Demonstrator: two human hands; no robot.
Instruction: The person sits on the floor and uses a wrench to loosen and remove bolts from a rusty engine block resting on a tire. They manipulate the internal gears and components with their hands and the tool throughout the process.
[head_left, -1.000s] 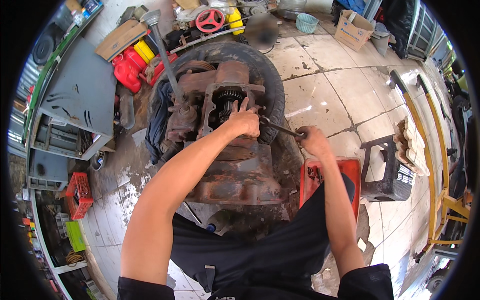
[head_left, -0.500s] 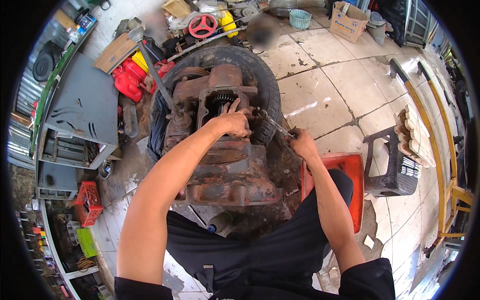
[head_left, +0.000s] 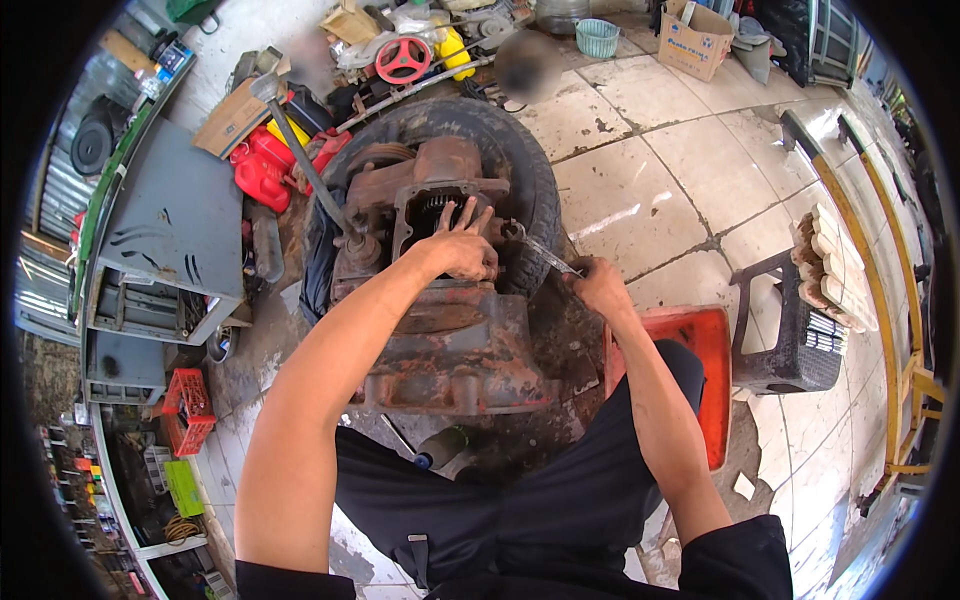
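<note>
A rusty reddish-brown gearbox housing (head_left: pixel 455 345) rests against a black tyre (head_left: pixel 535 170), its top opening showing a toothed gear (head_left: pixel 436 203). Over that opening's near right edge lies my left hand (head_left: pixel 464 248), fingers spread and nothing visibly held. My right hand (head_left: pixel 602 288) is closed around the end of a metal wrench (head_left: pixel 545 254). The wrench's far end meets the right side of the housing, by a round fitting; whether it sits on a bolt there I cannot make out. A long lever (head_left: pixel 308 165) rises from the housing's left side.
An orange-red tray (head_left: pixel 715 400) lies by my right knee, with a black plastic stool (head_left: pixel 790 340) beyond it. To the left stands a grey metal cabinet (head_left: pixel 165 210). Red jerrycans (head_left: pixel 262 170) sit behind the lever. A bottle (head_left: pixel 440 447) lies between my legs.
My left fingers have spread wider over the opening. The wrench and my right hand have shifted very slightly left; the whole view has also moved a little.
</note>
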